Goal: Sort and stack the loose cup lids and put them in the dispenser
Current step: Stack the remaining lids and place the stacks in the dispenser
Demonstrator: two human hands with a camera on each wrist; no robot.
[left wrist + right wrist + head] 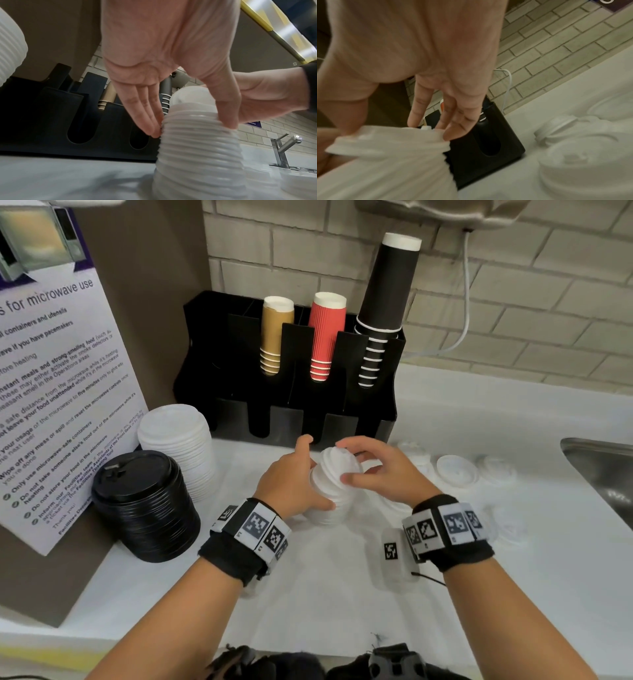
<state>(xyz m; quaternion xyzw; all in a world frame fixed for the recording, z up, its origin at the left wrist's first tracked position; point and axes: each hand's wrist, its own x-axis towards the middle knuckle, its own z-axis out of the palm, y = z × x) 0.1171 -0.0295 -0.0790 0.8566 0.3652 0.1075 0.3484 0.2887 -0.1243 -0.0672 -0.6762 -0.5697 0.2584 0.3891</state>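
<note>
A short stack of white lids (pixel 329 508) (pixel 197 155) stands on the white counter in front of the black dispenser (pixel 291 392). My left hand (pixel 308 474) (pixel 192 128) grips the stack's side between straight fingers and thumb. My right hand (pixel 352 462) (pixel 399 129) pinches the top white lid (pixel 339 462) (pixel 385 146), which sits tilted on the stack. Several loose white lids (pixel 457 470) (pixel 582 169) lie to the right. The dispenser's low front slots (pixel 80 135) look empty.
A taller white lid stack (pixel 178 446) and a black lid stack (pixel 144 501) stand at the left beside a microwave notice (pixel 51 388). Gold, red and black cups fill the dispenser's upper slots. A steel sink (pixel 603 474) and tap (pixel 283 146) are at the right.
</note>
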